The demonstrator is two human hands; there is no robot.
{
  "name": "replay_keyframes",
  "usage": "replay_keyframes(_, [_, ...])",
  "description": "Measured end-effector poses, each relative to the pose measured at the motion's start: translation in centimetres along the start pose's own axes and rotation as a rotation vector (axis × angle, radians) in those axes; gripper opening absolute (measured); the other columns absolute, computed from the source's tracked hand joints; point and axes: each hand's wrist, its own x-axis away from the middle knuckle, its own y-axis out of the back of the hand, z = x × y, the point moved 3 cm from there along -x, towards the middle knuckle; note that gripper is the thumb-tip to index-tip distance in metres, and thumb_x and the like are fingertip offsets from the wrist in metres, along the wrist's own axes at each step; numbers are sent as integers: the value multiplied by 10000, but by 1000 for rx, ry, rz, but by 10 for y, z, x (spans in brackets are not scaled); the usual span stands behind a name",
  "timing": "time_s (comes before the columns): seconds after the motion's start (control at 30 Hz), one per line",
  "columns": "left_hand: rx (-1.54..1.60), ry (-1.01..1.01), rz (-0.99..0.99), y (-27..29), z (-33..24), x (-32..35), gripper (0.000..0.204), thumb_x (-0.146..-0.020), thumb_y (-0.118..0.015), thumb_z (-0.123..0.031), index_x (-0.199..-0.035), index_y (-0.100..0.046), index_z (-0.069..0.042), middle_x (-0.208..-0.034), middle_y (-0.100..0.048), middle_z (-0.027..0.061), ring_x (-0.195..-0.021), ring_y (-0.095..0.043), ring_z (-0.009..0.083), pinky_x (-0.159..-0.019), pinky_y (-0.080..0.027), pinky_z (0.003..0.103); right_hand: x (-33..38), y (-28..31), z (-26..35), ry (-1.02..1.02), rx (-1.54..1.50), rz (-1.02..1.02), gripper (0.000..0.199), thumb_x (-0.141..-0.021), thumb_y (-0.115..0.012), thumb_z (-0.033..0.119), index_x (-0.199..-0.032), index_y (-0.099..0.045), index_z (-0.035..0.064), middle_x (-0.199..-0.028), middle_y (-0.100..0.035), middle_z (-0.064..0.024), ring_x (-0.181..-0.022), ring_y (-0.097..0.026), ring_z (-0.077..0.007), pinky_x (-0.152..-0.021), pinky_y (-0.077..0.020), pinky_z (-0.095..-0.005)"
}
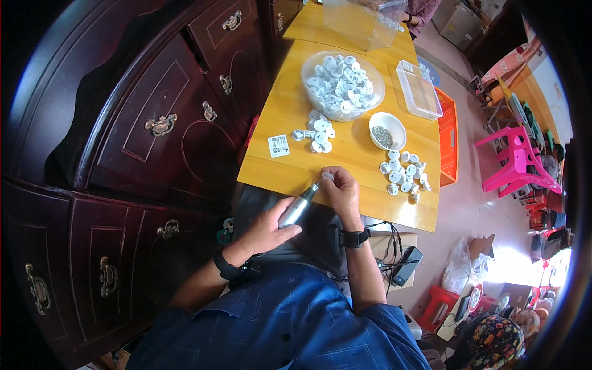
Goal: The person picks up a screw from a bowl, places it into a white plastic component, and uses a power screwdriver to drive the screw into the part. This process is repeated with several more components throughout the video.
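My left hand (265, 229) is wrapped round a silver, pen-shaped electric screwdriver (296, 211), its tip tilted up toward my right hand (343, 194). The right fingers pinch a small white round plastic part (327, 177) at that tip, over the table's near edge; fine detail there is too small to make out. Ahead lies a small pile of similar white parts (319, 134), and a looser group of white parts (404, 175) is off to the right. Between and beyond them, a white bowl (398, 123) contains many tiny metal pieces (382, 136), perhaps screws.
On the yellow wooden table (277, 114) stands a large clear bowl (346, 116) heaped with white parts. A clear rectangular box (425, 113), a white label card (279, 146) and an orange crate (448, 139) are nearby. Dark drawers (142, 123) line the left. Another person (421, 12) is at the far end.
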Motion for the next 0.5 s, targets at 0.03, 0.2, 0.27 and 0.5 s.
replay_keyframes(0.03, [0,1,0,1,0,0,644,-865,-740,-220,-1414,-456,-39,-1208,-649,232,-1090,-660,372,-911,-520,407,0,0,1,3,26,4,102,-909,-678,24,-1010,-679,16,-846,-658,38,-763,-596,-29,-694,-494,-198])
replay_keyframes(0.2, [98,89,69,1,-4,-2,592,-914,-699,-197,-1424,-444,-35,-980,-678,140,-746,-676,205,-683,-553,334,-1,1,0,-4,51,4,78,-907,-680,23,-984,-684,13,-819,-656,36,-744,-583,-30,-687,-490,-202])
replay_keyframes(0.27, [170,97,79,-1,1,-4,579,-925,-688,-190,-1426,-442,-35,-924,-658,104,-673,-628,154,-617,-530,299,-2,1,0,-2,54,12,67,-905,-681,22,-970,-686,11,-805,-659,33,-738,-584,-35,-688,-494,-209])
replay_keyframes(0.5, [261,110,100,-2,1,-7,563,-941,-668,-163,-1432,-431,-22,-867,-626,56,-567,-550,86,-531,-487,239,-2,0,0,10,40,18,66,-899,-684,19,-965,-687,11,-807,-671,25,-742,-598,-42,-694,-503,-218])
